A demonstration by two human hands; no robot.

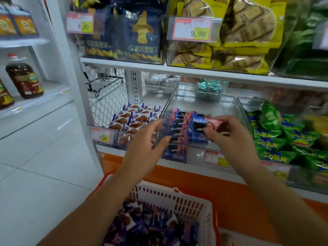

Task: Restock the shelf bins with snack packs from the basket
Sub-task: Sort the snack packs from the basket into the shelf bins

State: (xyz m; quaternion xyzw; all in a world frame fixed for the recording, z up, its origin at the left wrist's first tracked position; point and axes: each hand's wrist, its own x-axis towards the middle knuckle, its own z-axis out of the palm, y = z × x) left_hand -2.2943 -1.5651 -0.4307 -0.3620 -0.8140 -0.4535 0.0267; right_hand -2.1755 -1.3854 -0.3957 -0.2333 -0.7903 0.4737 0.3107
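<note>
The right hand (pixel 229 137) pinches a blue-and-pink snack pack (pixel 200 124) over the middle clear bin (pixel 168 102). The left hand (pixel 147 141), fingers relaxed, touches that bin's left wall; the basket (pixel 177 197) sits below.

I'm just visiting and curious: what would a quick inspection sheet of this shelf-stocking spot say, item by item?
Surface: white shelf carrying clear bins; the middle bin is partly filled.
Job's things: blue cookie packs stand in the middle bin; one more cookie pack is held over it; the white basket below holds mixed snack packs.
Clutter: nothing seen.
Hands: right hand pinches the held cookie pack; left hand is at the bin's left wall, grip unclear.
Cables: nothing seen.
Surroundings: biscuit packs in the bin to the left, green bags to the right, price tags, a bottle on a side shelf, tiled floor.
</note>
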